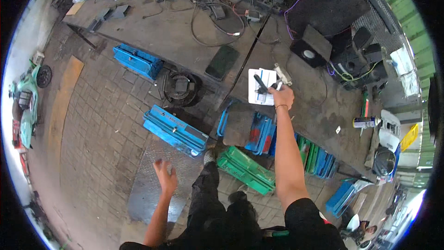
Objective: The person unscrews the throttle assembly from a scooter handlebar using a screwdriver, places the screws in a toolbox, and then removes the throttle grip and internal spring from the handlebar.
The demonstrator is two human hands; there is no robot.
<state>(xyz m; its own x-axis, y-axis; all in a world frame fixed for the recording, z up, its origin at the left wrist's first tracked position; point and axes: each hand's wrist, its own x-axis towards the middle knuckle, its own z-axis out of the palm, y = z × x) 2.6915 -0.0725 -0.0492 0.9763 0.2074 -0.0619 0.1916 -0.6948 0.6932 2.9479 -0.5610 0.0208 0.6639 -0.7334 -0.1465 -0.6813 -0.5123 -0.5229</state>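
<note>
The right hand (283, 96) reaches over the bench (323, 104) to the near right part of a white paper pad (254, 96), its fingers drawn narrow around the ends of some dark and pale pens (261, 83); whether it grips one is too small to tell. The pad lies flat, the pens across it, and a pale, worn block (283, 74) sits just beside its right edge. To the left, past a seam in the bench top, lies a dark flat rectangle (222, 62); farther off, black cables (203, 34) loop over the surface. Right of the pad stands a black box with a round pale disc (309, 52), and well to the right a spray can (366, 122) lies on its side. The left hand (165, 177) is empty, its fingers spread wide, held low on the near left above a grey metal sheet (150, 194) on the paved floor (106, 157). Near that hand are a blue toolbox (173, 130) beyond it and a green toolbox (246, 170) to its right.
</note>
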